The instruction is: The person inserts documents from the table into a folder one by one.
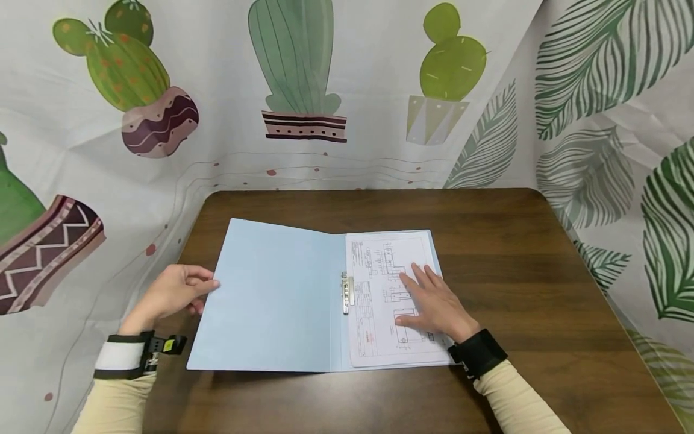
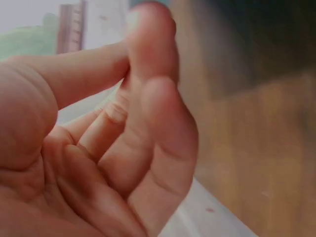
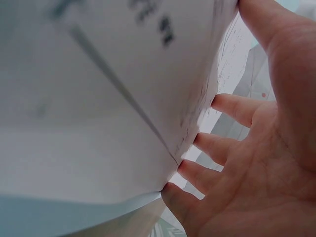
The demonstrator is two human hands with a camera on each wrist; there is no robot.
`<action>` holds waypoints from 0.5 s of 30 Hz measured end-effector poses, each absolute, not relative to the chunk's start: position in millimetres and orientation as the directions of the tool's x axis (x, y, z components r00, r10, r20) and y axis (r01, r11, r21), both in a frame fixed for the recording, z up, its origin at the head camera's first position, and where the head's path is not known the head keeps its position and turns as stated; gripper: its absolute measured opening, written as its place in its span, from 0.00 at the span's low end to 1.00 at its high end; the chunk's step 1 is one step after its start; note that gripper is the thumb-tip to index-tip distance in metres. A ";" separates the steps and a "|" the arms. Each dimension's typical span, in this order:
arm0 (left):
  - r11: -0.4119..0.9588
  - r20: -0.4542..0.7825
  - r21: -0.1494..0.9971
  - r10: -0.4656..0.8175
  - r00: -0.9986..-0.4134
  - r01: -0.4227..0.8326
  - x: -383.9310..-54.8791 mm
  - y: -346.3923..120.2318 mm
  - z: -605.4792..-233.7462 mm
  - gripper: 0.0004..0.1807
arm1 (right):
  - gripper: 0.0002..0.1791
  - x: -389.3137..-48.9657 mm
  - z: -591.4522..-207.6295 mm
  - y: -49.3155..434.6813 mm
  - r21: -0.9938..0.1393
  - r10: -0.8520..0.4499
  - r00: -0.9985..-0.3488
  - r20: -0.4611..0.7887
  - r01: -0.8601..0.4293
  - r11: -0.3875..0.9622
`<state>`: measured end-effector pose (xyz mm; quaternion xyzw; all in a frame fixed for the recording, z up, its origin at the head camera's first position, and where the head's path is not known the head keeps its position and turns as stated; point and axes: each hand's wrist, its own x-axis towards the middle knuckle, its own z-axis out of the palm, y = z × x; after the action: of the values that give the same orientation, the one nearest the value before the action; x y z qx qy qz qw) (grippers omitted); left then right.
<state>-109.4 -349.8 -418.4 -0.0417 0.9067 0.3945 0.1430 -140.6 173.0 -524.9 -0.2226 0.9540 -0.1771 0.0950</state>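
Note:
A light blue folder (image 1: pixel 265 295) lies spread on the brown table, its left cover tilted a little up from the tabletop. My left hand (image 1: pixel 176 292) pinches the outer edge of that cover between thumb and index finger; in the left wrist view a sliver of blue shows at the fingertips (image 2: pixel 153 29). Printed sheets with line drawings (image 1: pixel 374 325) lie on the folder's right side, beside a metal clip (image 1: pixel 347 292) near the spine. Across these sheets my right hand (image 1: pixel 436 307) rests with fingers spread, and its fingertips (image 3: pixel 202 140) touch the paper in the right wrist view.
The wooden table (image 1: pixel 542 301) has rounded far corners and extends to the right of the folder. Behind it hangs a white cloth (image 1: pixel 374 60) printed with cacti and leaves. Each wrist wears a strap, the right one black (image 1: pixel 479 352).

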 end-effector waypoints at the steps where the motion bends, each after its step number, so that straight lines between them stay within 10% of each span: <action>1: 0.667 -0.282 0.722 0.046 -0.958 -0.180 -109.7 -346.6 -411.7 0.23 | 0.56 -141.0 -525.2 173.4 -0.380 -0.458 -0.883 -0.101 -0.391 0.838; 15: 0.484 0.153 0.847 0.175 -0.973 0.220 -107.8 -237.5 -371.3 0.19 | 0.57 -142.0 -524.7 172.9 -0.386 -0.443 -0.887 -0.129 -0.366 0.847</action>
<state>-107.8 -237.5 -371.3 0.1147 0.8612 0.4947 -0.0231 -142.0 172.9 -524.7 -0.2119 0.9549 -0.1783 0.1072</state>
